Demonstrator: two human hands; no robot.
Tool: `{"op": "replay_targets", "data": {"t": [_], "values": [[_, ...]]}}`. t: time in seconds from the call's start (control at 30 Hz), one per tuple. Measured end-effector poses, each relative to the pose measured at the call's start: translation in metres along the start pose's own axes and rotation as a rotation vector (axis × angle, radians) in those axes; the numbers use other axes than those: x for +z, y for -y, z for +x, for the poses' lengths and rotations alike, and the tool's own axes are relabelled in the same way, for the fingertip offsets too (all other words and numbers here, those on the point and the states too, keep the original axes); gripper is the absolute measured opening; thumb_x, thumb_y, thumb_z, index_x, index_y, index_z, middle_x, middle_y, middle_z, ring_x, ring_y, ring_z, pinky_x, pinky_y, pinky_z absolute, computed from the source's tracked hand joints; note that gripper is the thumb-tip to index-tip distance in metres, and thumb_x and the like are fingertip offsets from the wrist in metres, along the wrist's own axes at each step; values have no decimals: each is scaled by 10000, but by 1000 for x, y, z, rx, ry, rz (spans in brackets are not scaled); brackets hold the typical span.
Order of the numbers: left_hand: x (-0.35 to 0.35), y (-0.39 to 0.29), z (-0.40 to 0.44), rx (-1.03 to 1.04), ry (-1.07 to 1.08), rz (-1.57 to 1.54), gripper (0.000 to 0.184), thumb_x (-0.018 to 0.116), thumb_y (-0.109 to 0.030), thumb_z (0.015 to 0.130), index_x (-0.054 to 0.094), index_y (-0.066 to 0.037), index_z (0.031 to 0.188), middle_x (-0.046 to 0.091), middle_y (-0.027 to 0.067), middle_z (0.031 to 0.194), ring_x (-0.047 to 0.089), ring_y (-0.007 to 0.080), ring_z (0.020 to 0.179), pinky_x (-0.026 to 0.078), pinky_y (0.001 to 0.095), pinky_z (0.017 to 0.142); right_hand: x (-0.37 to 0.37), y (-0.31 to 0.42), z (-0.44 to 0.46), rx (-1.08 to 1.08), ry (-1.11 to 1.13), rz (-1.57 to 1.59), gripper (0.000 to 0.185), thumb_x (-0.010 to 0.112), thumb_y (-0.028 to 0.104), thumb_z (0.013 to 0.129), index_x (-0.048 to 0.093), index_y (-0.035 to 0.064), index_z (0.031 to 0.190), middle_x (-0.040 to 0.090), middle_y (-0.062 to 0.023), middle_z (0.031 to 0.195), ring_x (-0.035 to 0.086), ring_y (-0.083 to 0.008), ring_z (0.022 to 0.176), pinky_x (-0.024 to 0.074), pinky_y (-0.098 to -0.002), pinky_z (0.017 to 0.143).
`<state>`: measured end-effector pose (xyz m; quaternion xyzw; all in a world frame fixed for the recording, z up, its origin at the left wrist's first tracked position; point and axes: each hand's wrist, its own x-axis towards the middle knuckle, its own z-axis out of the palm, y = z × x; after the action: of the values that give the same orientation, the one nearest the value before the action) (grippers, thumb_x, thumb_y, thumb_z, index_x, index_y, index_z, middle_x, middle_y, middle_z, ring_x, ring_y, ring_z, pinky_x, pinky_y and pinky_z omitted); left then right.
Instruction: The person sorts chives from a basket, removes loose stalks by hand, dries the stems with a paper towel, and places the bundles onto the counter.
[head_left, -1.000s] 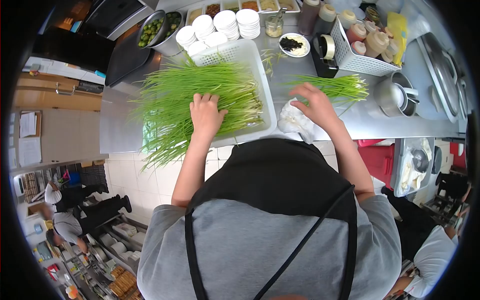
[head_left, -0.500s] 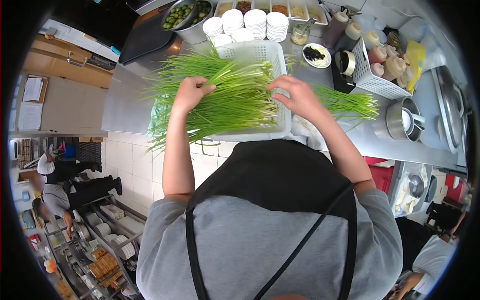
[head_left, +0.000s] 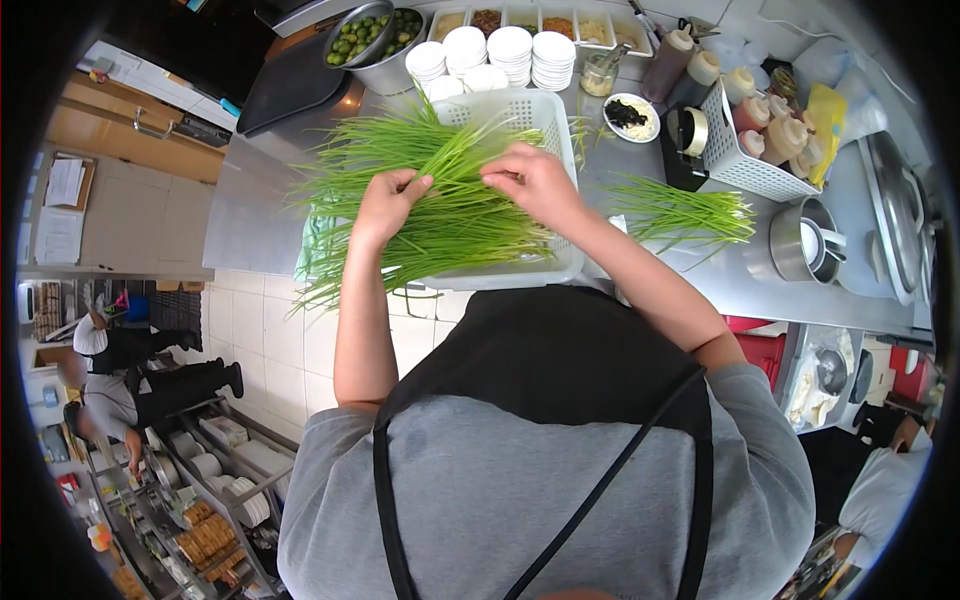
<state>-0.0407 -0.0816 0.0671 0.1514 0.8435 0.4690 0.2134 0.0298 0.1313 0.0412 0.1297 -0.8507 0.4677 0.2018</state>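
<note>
A large heap of long green chives (head_left: 450, 225) lies across a white perforated basket (head_left: 572, 215), with tips spilling past its left side. My left hand (head_left: 388, 208) is closed on a bunch of chives in the middle of the heap, thumb on top. Just to the right, my right hand (head_left: 535, 185) pinches at the pale ends of the same bunch, fingertips pressed together. Exactly which stalks sit between those fingertips is too small to tell. On the steel counter right of the basket lies a smaller pile of chives (head_left: 695, 212).
Behind the basket stand stacks of white lids (head_left: 510, 50) and a pot of green limes (head_left: 405, 40). To the right are a small bowl (head_left: 645, 118), a white basket of sauce bottles (head_left: 745, 150) and a metal pot (head_left: 800, 245). Co-workers (head_left: 120, 400) stand at far left and lower right.
My right hand has moved left from the basket's right side onto the chives near my left hand, and its fingers have closed. My left hand has barely shifted.
</note>
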Motion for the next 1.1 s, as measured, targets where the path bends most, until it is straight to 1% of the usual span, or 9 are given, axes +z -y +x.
{"op": "replay_targets", "data": {"t": [0.03,0.1,0.23,0.3,0.47,0.57,0.67,0.83,1.1], "values": [[3,0,0,2,1,1,217,538,-176,839,605,25,788,571,-2,654,425,41,594,356,209,571,5,3,1,1,-17,12,108,642,106,723,637,49,815,542,-68,687,525,-173,595,430,-279,538],[9,2,0,84,-61,-37,221,564,-177,809,606,17,713,471,-9,527,332,51,502,289,239,467,11,6,1,24,-33,51,112,643,110,722,632,43,812,540,-67,699,528,-170,598,431,-277,537],[11,-8,-5,100,-66,1,222,560,-184,810,613,11,718,468,-11,527,329,54,501,288,242,467,18,14,3,122,-77,115,118,626,149,730,618,48,789,540,-63,731,563,-183,669,438,-287,573],[11,-15,-8,58,-13,56,215,540,-178,834,622,11,773,540,-16,623,395,39,561,324,211,520,21,15,4,120,-97,141,123,629,146,727,614,48,799,540,-64,734,561,-188,667,438,-289,572],[17,-12,-4,55,-18,71,211,543,-181,832,623,6,775,511,-31,592,368,39,538,301,219,497,24,7,2,-74,-75,-14,107,608,127,744,595,37,801,539,-68,751,548,-205,648,433,-305,576],[17,-12,-2,22,-12,121,217,540,-184,835,623,6,773,520,-31,589,375,39,534,311,220,497,26,3,0,100,-78,84,90,596,116,752,583,30,775,539,-72,751,547,-200,657,431,-303,584],[17,-5,2,0,-9,97,233,531,-191,841,623,12,771,555,-13,614,405,40,543,336,216,513,22,-1,-1,138,-124,110,75,613,93,744,594,25,771,544,-68,732,524,-171,605,421,-276,535],[17,3,7,-32,-30,-24,260,519,-206,850,624,20,775,600,30,669,455,50,569,370,208,555,14,-4,1,137,-166,141,72,608,87,752,589,20,770,547,-58,739,514,-150,609,411,-260,539],[11,10,11,-60,-29,121,239,541,-221,836,629,-1,804,598,19,672,470,55,604,382,221,590,-18,-15,12,145,-208,7,66,595,86,761,584,24,779,550,-48,761,501,-130,623,388,-237,536]]}}
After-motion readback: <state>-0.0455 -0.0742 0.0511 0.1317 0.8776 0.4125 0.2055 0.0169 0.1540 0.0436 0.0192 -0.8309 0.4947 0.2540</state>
